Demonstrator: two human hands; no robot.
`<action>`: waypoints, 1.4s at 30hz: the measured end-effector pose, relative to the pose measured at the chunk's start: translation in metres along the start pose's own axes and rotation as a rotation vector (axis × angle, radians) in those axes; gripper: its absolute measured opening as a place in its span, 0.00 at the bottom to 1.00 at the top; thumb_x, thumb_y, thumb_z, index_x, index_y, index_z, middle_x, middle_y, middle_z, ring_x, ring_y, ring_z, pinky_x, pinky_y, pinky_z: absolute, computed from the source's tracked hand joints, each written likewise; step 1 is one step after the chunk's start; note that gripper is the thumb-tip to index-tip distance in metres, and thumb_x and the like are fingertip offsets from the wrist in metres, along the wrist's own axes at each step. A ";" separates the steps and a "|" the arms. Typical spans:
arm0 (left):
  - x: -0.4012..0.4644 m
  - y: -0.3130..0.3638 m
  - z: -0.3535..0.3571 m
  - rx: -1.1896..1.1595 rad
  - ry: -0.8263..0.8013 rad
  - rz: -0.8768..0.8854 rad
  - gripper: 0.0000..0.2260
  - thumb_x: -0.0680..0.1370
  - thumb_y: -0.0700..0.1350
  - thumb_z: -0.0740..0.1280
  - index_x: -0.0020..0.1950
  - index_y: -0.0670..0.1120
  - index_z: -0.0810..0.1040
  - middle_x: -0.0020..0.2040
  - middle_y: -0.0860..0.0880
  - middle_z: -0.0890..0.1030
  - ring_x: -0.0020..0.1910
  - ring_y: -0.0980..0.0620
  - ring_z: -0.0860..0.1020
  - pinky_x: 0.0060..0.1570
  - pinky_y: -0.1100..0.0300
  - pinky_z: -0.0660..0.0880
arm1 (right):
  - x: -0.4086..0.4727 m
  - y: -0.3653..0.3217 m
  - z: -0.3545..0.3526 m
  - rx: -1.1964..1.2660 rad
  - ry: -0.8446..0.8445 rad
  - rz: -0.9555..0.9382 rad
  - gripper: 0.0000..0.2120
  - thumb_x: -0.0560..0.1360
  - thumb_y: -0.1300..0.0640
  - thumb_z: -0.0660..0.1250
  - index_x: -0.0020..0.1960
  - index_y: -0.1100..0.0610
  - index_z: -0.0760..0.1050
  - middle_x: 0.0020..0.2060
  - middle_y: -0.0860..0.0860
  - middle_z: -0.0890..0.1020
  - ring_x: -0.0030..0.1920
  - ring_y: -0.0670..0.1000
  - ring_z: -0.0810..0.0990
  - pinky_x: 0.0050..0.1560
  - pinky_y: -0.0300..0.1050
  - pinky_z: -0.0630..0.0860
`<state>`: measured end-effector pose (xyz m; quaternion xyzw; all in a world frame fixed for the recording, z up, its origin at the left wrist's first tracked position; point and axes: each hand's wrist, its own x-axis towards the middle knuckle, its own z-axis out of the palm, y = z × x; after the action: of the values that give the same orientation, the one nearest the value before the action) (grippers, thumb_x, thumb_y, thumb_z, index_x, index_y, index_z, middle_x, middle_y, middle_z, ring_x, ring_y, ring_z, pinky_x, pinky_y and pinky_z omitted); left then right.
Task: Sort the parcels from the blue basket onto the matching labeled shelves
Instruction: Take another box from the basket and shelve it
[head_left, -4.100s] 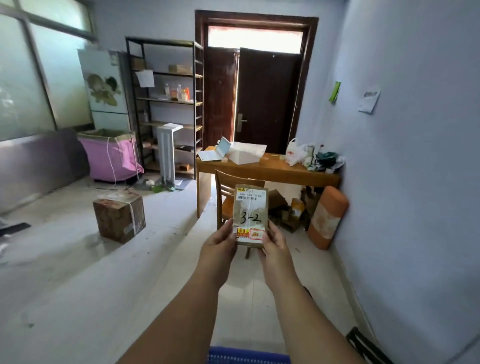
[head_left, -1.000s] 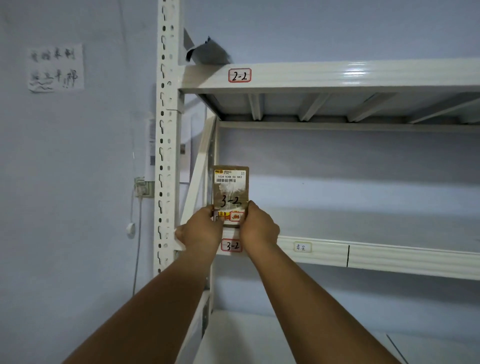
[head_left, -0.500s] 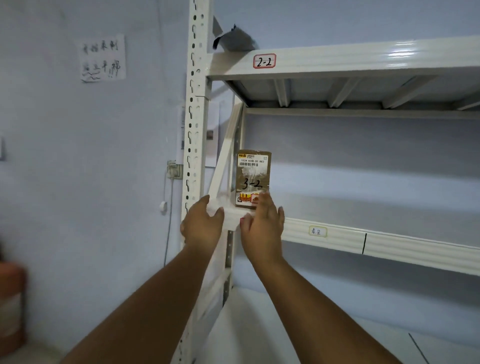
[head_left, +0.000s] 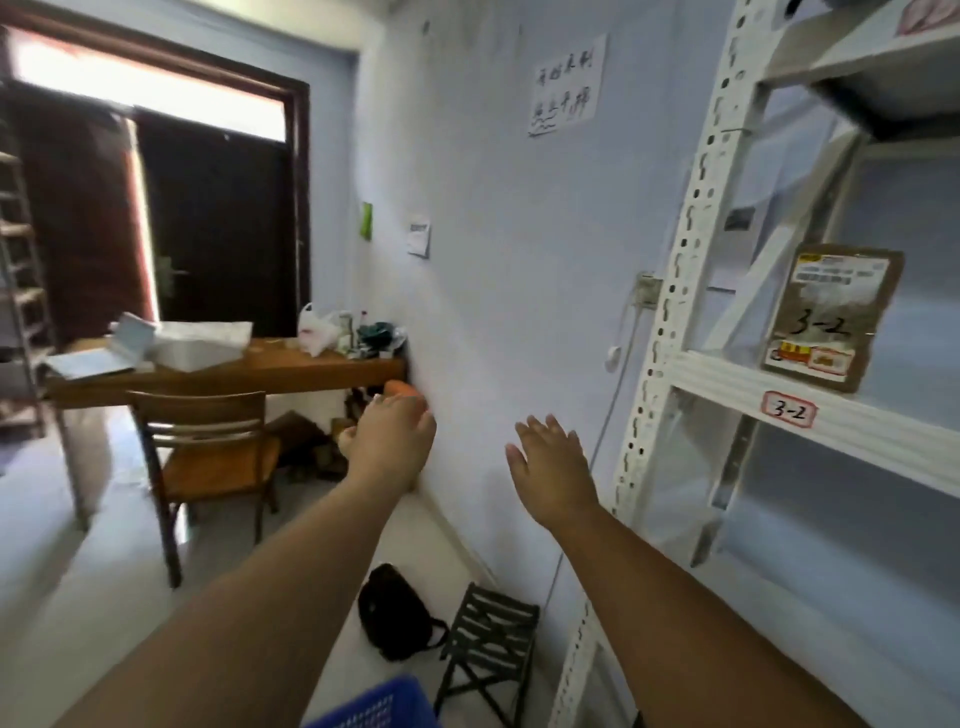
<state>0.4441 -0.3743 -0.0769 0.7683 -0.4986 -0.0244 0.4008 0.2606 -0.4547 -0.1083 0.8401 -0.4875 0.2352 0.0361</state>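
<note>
Head view: a white shelf (head_left: 810, 415) fills the right side of the frame, its beam tagged 3-2 (head_left: 788, 410). A brown parcel (head_left: 831, 317) marked 3-2 is seen standing upright on that shelf, directly above the tag, its long axis vertical. A corner of the blue basket (head_left: 374, 704) is visible at the bottom centre, below and between both forearms. The left hand (head_left: 396, 441) and the right hand (head_left: 553, 467) are held at mid-frame, each grip released and nothing grasped. The basket is judged to lie slightly nearer the left hand, and a downward reach is called for next.
</note>
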 end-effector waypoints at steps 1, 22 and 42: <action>-0.004 -0.018 -0.014 0.063 0.032 0.008 0.18 0.81 0.53 0.58 0.69 0.53 0.72 0.72 0.51 0.70 0.75 0.49 0.62 0.70 0.39 0.58 | 0.000 -0.015 0.007 0.027 -0.034 -0.013 0.25 0.83 0.46 0.48 0.77 0.55 0.62 0.77 0.51 0.62 0.78 0.53 0.53 0.77 0.53 0.47; 0.012 -0.250 -0.064 0.280 0.140 -0.451 0.19 0.80 0.55 0.56 0.68 0.53 0.75 0.71 0.50 0.72 0.72 0.48 0.66 0.67 0.40 0.59 | 0.055 -0.125 0.169 0.220 -0.284 -0.087 0.23 0.83 0.46 0.50 0.66 0.60 0.73 0.68 0.58 0.74 0.72 0.60 0.66 0.71 0.53 0.61; -0.168 -0.546 0.246 -0.078 -0.268 -1.279 0.19 0.82 0.50 0.58 0.73 0.47 0.70 0.70 0.44 0.73 0.65 0.42 0.73 0.61 0.54 0.69 | -0.121 -0.092 0.593 0.199 -1.142 -0.058 0.18 0.83 0.48 0.53 0.65 0.54 0.74 0.62 0.54 0.77 0.62 0.55 0.75 0.63 0.51 0.72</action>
<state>0.6597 -0.2890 -0.6534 0.8884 0.0126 -0.3718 0.2692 0.5008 -0.4815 -0.6708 0.8462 -0.3821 -0.2117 -0.3053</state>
